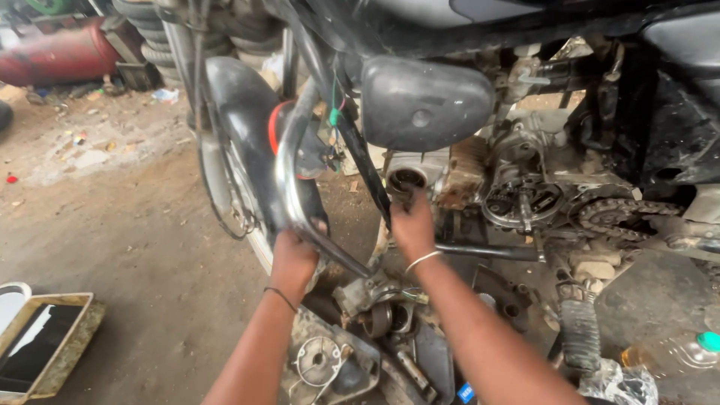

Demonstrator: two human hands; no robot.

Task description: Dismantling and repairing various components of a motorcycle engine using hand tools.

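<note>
The left hand (292,259) had its fingers clamped on the chrome guard bar (289,161); the right hand (412,225) gripped a part at the engine (409,180), fingers closed. A slip there could probably drop it among the loose parts (375,322) below.

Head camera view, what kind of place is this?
Most likely a motorcycle repair workshop: a motorcycle with its engine opened, loose parts on the dirt floor, stacked tyres behind.

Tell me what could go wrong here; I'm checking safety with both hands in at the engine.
The right hand works beside the exposed chain and sprocket; fingers could get pinched. Loose engine parts on the floor below might be stepped on. The left hand holds the crash guard; a hard pull may rock the motorcycle.
</note>
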